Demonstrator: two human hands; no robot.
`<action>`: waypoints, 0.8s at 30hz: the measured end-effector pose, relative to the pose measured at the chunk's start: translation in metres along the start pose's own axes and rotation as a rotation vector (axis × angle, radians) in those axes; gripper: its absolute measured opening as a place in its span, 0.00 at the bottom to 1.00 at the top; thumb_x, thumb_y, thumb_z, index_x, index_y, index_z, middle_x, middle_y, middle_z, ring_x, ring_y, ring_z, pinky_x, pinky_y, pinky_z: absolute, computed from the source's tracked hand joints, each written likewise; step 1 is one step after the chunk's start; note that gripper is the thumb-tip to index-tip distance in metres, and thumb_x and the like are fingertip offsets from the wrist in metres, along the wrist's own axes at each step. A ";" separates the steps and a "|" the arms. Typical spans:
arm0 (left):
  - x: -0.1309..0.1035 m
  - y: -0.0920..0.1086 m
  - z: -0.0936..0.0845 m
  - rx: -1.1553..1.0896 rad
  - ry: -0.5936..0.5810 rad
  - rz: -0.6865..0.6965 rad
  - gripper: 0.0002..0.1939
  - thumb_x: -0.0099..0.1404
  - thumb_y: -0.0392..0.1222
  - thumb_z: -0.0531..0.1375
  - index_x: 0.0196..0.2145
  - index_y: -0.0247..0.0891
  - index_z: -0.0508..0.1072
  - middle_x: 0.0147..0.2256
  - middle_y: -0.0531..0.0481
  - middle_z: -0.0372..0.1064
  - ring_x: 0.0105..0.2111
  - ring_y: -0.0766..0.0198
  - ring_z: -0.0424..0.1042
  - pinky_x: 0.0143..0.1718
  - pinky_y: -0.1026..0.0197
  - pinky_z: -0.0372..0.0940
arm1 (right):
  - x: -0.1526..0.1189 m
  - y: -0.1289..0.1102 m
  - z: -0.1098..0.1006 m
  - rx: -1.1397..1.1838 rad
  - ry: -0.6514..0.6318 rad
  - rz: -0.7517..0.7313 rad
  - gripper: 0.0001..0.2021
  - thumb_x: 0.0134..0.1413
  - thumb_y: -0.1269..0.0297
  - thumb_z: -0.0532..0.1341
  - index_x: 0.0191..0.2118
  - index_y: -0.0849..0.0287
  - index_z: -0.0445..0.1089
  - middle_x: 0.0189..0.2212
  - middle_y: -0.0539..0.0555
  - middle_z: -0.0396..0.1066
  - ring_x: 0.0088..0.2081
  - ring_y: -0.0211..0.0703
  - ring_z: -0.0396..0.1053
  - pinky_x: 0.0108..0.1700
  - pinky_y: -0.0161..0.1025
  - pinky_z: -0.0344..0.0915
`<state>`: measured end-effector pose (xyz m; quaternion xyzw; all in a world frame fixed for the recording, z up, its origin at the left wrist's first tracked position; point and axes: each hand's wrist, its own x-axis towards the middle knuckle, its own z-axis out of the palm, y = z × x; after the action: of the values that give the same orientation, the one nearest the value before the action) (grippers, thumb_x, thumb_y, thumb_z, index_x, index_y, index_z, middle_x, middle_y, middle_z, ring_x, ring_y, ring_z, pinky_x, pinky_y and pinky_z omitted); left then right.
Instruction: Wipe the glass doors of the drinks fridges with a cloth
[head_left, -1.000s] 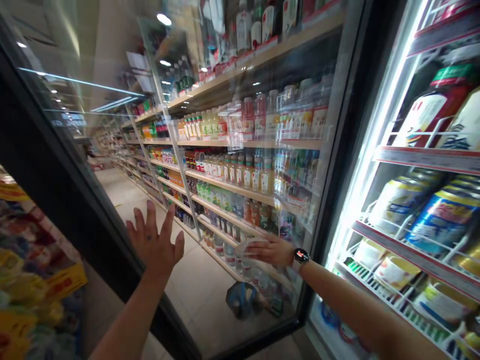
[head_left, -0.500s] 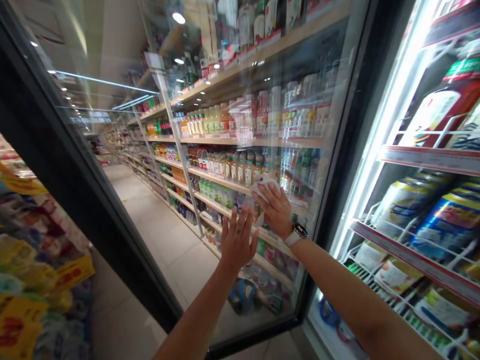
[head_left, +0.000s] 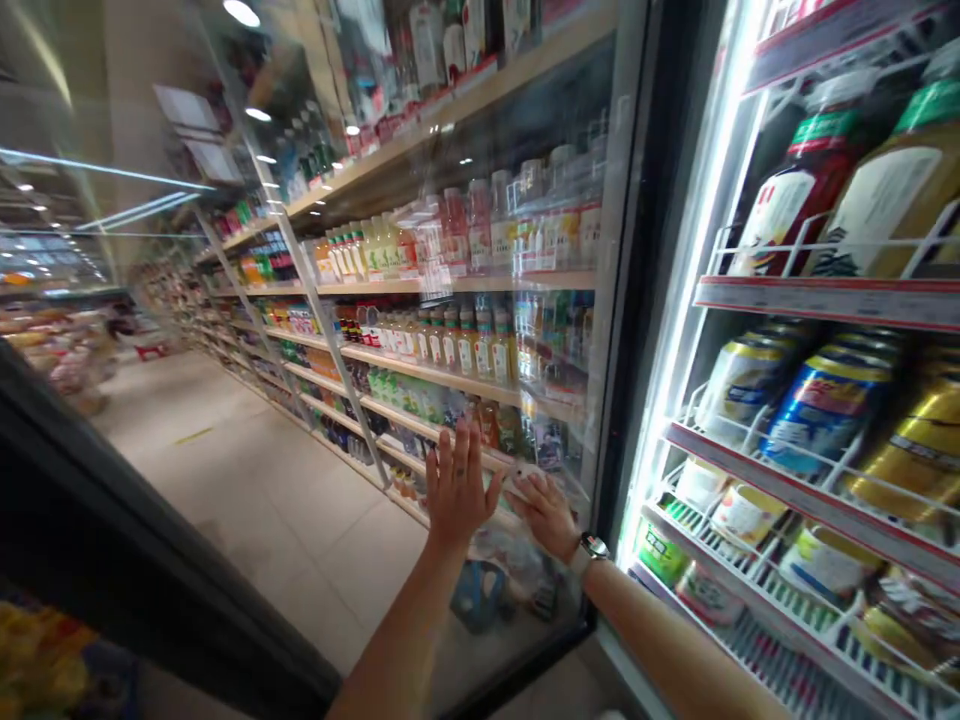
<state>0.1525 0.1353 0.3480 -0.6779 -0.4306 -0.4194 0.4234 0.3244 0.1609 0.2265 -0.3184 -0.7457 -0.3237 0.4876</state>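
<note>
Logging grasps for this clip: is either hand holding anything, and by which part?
The right hand holds a whitish cloth beneath it; exactly which part is gripped cannot be told. The left hand, open, holds nothing.

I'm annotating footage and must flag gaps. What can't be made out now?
In the head view:
Pale cloth: full shape, partly hidden by the right hand.
Left hand: palm contact with the glass, hidden by its back.
Yellow goods: blurred, cut off by the left edge.
Price strip: print too blurred.

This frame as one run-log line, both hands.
left hand: open at glass door, contact unclear | right hand: over pale cloth, same door, watch on wrist | right side: lit shelves, bottles, cans
</note>
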 end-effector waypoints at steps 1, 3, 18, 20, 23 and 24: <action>0.000 0.000 0.000 -0.002 0.003 -0.003 0.36 0.70 0.56 0.47 0.68 0.35 0.47 0.64 0.39 0.55 0.67 0.52 0.48 0.69 0.49 0.36 | 0.010 0.002 -0.001 0.007 -0.017 0.003 0.23 0.60 0.77 0.50 0.54 0.45 0.71 0.48 0.49 0.76 0.54 0.41 0.70 0.64 0.47 0.62; -0.001 -0.001 0.000 -0.014 0.005 -0.009 0.36 0.70 0.57 0.47 0.68 0.35 0.48 0.64 0.39 0.55 0.68 0.52 0.48 0.69 0.48 0.37 | 0.039 0.009 -0.005 0.030 -0.064 0.022 0.24 0.61 0.75 0.52 0.57 0.44 0.68 0.55 0.50 0.72 0.60 0.43 0.64 0.66 0.49 0.58; -0.003 0.006 -0.010 -0.012 -0.011 0.013 0.37 0.69 0.56 0.51 0.68 0.35 0.48 0.67 0.41 0.47 0.70 0.53 0.36 0.70 0.47 0.33 | -0.016 -0.086 0.026 0.076 0.175 0.456 0.34 0.59 0.76 0.47 0.69 0.44 0.49 0.68 0.49 0.52 0.69 0.51 0.45 0.58 0.60 0.68; -0.005 0.005 -0.010 -0.042 -0.028 -0.004 0.37 0.68 0.56 0.52 0.69 0.37 0.47 0.67 0.42 0.47 0.70 0.51 0.36 0.69 0.45 0.32 | -0.010 -0.099 0.027 0.074 0.179 0.520 0.33 0.59 0.77 0.46 0.69 0.48 0.49 0.68 0.53 0.49 0.69 0.55 0.44 0.57 0.62 0.69; -0.006 0.004 -0.011 -0.038 -0.035 -0.012 0.37 0.68 0.54 0.54 0.69 0.40 0.48 0.67 0.42 0.46 0.70 0.50 0.37 0.69 0.43 0.33 | 0.030 -0.101 0.023 0.112 0.225 0.616 0.31 0.62 0.74 0.48 0.69 0.52 0.48 0.69 0.57 0.47 0.69 0.58 0.41 0.61 0.66 0.62; -0.005 0.004 -0.012 -0.025 -0.025 -0.004 0.36 0.68 0.54 0.53 0.69 0.39 0.48 0.67 0.42 0.46 0.70 0.50 0.37 0.69 0.44 0.33 | 0.046 -0.097 0.021 0.138 0.243 0.628 0.30 0.63 0.73 0.49 0.69 0.51 0.49 0.69 0.57 0.48 0.70 0.57 0.41 0.63 0.66 0.59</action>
<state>0.1520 0.1218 0.3458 -0.6875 -0.4318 -0.4171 0.4086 0.2217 0.1279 0.2462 -0.4577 -0.5679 -0.1425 0.6691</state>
